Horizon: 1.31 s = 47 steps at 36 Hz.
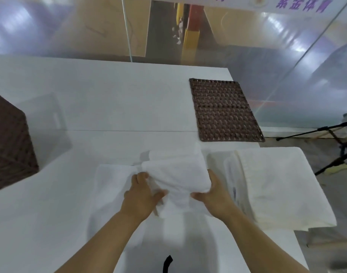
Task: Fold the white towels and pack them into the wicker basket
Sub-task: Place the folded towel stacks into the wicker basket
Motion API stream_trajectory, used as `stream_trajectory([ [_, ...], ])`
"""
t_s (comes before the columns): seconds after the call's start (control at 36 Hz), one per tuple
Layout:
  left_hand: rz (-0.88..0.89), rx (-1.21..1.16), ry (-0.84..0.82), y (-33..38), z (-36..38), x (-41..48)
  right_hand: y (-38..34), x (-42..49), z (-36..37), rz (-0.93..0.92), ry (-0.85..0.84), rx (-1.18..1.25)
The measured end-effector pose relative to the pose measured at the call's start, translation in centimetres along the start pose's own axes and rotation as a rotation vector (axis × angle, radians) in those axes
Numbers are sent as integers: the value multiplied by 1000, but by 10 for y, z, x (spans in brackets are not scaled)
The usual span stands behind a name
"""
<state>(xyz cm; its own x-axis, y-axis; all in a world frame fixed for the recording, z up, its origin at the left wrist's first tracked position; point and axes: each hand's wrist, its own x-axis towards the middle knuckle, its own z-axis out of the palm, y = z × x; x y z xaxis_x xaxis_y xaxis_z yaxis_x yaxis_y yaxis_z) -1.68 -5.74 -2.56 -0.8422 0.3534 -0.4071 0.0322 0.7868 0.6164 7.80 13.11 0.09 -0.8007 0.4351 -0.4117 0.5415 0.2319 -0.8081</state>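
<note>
Just in front of the person, both hands are busy with one white towel (176, 174) at the near middle of the white desk (109, 95). The left hand (143, 192) grips the towel's left side, its fingers curled into the bunched cloth and its thumb stretched across the fabric. The right hand (212, 194) holds the towel's right side, thumb on the near face and fingers tucked behind the fold, out of sight. Between the two hands the towel is gathered into a loose, raised bundle, while its left part lies flat on the desk.

To the right, near the desk's edge, sits a stack of towels (277, 184), flat and folded, just beside the right hand but apart from the towel being worked. Beyond that stack, a flat brown woven lid (223, 109) lies on the desk. The wicker basket (9, 142), dark brown, stands at the far left of the desk, well apart from the hands; only part of it shows, and its inside is hidden. Off the desk at the right stands a black tripod (336, 134).
</note>
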Motion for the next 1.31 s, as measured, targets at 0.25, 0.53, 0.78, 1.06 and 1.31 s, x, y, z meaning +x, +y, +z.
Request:
stream_trajectory([
  [0.25, 210, -702, -295, 2, -16, -3, -16, -30, -46, -159, -54, 4],
  [0.53, 241, -826, -127, 33, -62, -30, -52, -24, -38, -242, 15, 124],
  [0.78, 176, -634, 420, 16, -145, -53, -128, -19, 43, -397, 44, 298],
  [1.06, 394, -260, 726, -56, -304, -78, -256, -27, 163, -698, -13, 138],
  [1.31, 308, -224, 736, -152, -446, -85, -368, -20, 292, -846, -118, 69],
])
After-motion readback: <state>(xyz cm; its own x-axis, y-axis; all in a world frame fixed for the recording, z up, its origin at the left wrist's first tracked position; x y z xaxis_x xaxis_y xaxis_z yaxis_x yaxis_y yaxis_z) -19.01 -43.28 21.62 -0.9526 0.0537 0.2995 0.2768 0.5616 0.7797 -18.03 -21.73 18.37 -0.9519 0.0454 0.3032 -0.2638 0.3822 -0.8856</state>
